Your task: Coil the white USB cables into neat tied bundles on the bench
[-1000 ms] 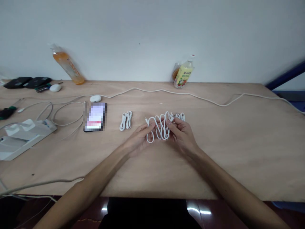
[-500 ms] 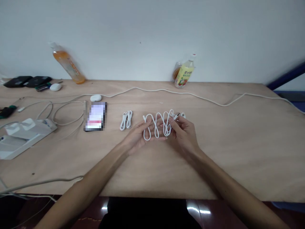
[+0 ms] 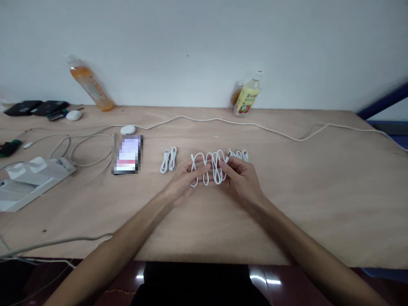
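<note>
Loops of the white cable (image 3: 216,171) have been pushed closer together. They are pinched at nine o'clock by the left hand (image 3: 182,180), at three o'clock by the right hand (image 3: 245,177).

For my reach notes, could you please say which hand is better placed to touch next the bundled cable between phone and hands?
Probably the left hand: it is nearer the bundled cable, while the right hand lies farther across. Both hands hold the looped cable, so neither is free.

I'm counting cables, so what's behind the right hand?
White cable loops show past the right hand; it covers the rest, so I can't tell how many.
</note>
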### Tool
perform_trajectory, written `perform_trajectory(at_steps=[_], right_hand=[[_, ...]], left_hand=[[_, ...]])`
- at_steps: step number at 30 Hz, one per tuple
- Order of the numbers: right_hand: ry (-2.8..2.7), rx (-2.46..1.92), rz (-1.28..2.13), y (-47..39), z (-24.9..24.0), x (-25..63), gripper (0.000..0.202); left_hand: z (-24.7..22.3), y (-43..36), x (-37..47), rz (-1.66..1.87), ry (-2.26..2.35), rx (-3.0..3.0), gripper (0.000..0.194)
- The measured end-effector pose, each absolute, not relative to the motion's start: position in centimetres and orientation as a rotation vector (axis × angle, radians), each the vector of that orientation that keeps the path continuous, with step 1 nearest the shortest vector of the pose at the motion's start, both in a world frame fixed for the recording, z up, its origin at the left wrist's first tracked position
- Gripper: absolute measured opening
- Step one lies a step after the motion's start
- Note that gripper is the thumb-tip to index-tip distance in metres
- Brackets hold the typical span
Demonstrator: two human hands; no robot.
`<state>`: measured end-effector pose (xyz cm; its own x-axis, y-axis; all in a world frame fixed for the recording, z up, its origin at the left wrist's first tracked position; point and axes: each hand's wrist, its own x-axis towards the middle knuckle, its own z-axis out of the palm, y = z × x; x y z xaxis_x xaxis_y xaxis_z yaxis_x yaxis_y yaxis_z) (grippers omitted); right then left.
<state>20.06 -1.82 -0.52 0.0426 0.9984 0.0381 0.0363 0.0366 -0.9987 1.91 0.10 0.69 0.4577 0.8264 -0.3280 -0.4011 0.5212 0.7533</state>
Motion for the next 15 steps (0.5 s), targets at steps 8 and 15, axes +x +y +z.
perform_trajectory(at_steps=[8,15], right_hand=[[-1.170,-1.257,1.109,-1.56,-0.99,20.31,0.047],[-1.087,-1.264,1.104,-1.49,-0.79,20.16,0.045]], left_hand=[[0.92,0.22,1.86,0.878,0.816,0.617,0.021],[1.24,0.33,1.90,0.924,0.856,0.543,0.021]])
